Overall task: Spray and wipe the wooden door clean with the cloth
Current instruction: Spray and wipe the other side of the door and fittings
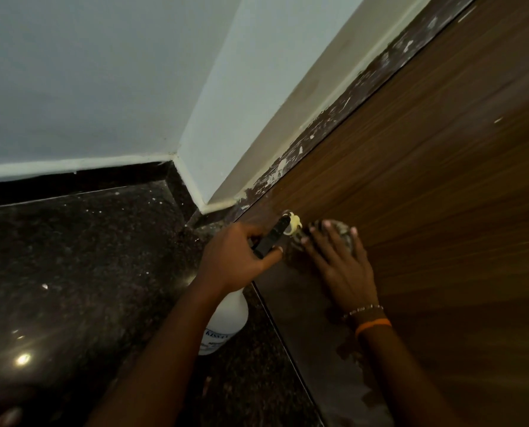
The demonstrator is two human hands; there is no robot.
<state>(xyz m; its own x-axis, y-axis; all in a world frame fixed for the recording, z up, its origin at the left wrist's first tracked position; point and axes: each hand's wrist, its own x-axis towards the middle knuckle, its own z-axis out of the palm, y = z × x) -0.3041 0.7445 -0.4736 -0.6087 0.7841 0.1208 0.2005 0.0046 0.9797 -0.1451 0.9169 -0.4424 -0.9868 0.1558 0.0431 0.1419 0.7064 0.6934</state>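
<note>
Low on the wooden door (426,186), near its bottom corner by the dark stone floor (72,272), both hands work side by side. Left hand (238,260): grip closed around the black trigger head of the spray bottle (226,318), whose white body hangs below the wrist; the pale nozzle (292,224) points at the panel, just beside the other hand. Right hand (340,263): fingers spread flat, pressing a small bunched cloth (344,231) against the wood; only the cloth's edge shows beyond the fingertips. Orange band and beaded bracelet at the right wrist. Paint flecks mark the door frame (334,118) beside the pale wall (103,72).

Step in hand, as judged: wetting and rubbing the lower edge of the door, spray and wipe closely paired. No mist is visible, so whether the trigger is being squeezed cannot be told. The next move calls for the cloth to sweep across the freshly wetted patch with firm, flat pressure, and the nozzle to be kept clear of the wiping hand.
</note>
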